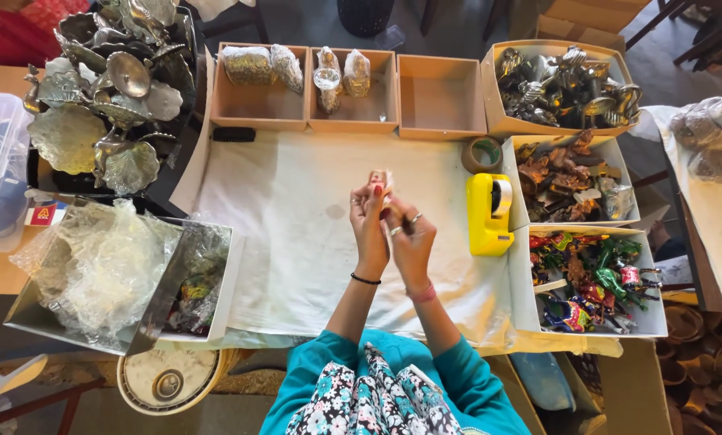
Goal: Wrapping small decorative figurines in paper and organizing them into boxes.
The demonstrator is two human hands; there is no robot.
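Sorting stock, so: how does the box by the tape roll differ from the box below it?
The upper box holds brownish, dull pieces; the lower box holds bright red, green and blue figures. The upper box looks smaller than the lower box. Both are open, pale cardboard trays, right of the yellow tape dispenser.

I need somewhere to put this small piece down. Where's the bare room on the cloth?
The white cloth is bare left of the left hand, between the bag box and the wrists, and above the hands below the cardboard trays. The third tray is empty. Right of the right hand it is crowded: yellow tape dispenser, then figurine boxes.
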